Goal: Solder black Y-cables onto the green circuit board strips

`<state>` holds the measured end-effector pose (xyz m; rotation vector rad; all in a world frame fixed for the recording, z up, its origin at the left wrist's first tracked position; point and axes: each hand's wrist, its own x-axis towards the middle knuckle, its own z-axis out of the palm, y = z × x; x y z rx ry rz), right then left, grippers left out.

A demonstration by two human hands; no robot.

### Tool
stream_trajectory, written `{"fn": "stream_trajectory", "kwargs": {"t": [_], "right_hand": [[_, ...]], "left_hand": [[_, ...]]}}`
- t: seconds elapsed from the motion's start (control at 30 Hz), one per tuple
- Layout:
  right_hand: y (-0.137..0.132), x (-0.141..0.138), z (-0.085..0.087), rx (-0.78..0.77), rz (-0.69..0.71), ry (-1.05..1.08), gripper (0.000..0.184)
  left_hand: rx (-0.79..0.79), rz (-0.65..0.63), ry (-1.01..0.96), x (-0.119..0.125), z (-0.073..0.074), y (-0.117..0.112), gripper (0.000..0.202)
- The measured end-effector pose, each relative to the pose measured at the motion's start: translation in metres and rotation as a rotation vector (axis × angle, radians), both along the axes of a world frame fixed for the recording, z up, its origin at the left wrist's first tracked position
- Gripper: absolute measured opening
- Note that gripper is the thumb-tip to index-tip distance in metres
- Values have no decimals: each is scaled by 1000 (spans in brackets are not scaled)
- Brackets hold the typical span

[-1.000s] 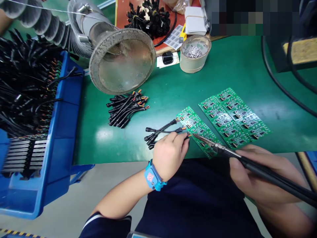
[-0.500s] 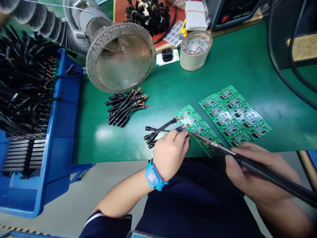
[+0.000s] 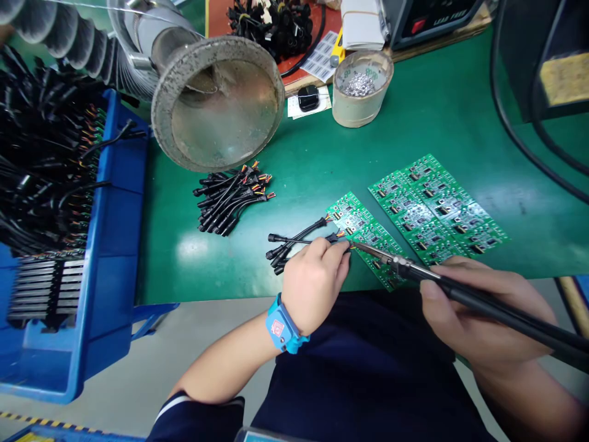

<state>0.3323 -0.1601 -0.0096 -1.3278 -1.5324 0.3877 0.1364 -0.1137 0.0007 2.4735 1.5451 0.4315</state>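
My left hand (image 3: 315, 279), with a blue wrist strap (image 3: 281, 325), pinches a short black cable (image 3: 299, 236) against the near edge of a green circuit board strip (image 3: 368, 236). My right hand (image 3: 478, 313) grips a black soldering iron (image 3: 460, 291); its metal tip touches the board right beside my left fingertips. Several black cables fan out to the left of that board. A larger panel of green circuit boards (image 3: 437, 209) lies just to the right.
A grey fume-extractor funnel (image 3: 216, 101) hangs over the green mat. A bundle of black cables (image 3: 232, 196) lies below it. A blue bin (image 3: 73, 245) of cables stands left. A tape roll holding solder scraps (image 3: 361, 89) and a black cord (image 3: 529, 153) are at the back right.
Both hands stay in place at the board. The view has shifted slightly, so everything sits a little higher and further left in the picture.
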Motion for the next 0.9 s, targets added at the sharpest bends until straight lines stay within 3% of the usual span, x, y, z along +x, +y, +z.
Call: {"fn": "stream_trajectory", "kwargs": {"t": [0.17,0.6,0.9], "right_hand": [[1,-1,4,-28,46,21,30],[1,2,4,79,-86,-58,26],[-3,-1,-3,-47,-52,-37,27]], "left_hand": [[-62,11,-17,-1,3,2,22],[-191,2,-10,0,12,12,21],[-195,-5,101,3,17,14,21]]}}
